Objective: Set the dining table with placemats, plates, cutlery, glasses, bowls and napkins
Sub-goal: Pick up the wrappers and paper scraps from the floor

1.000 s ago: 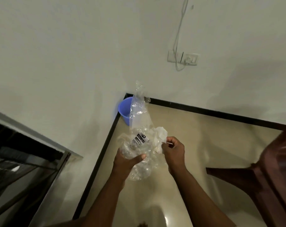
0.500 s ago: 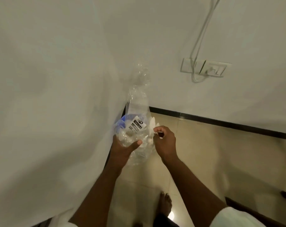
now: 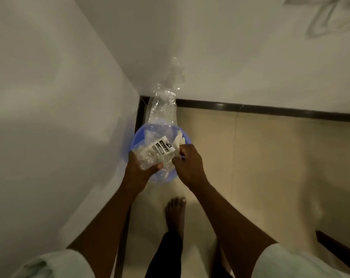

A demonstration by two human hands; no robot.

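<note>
From the head camera, looking down into the corner of the room, the person stands barefoot on the pale floor with both arms reaching over a blue bin [image 3: 140, 137] that sits right where the two walls meet. The left hand [image 3: 139, 169] cups a crumpled clear plastic wrapper [image 3: 162, 121] from below, thumb curled over its lower edge, so the bulky end with the printed label [image 3: 163, 147] rests in the palm while the long empty tail trails up toward the skirting. The right hand [image 3: 190, 165] is closed, fingers bent in a pinch on the wrapper's side, where something white and folded shows; whether that is paper packing or napkins I cannot tell. Holding the bundle directly above the bin's mouth makes sense if the wrapping is rubbish to be dropped, with the two-handed grip keeping the loose film gathered so nothing slides out onto the floor. No table, plates or cutlery are in sight here, so this looks like clearing packaging and not laying a place.
</note>
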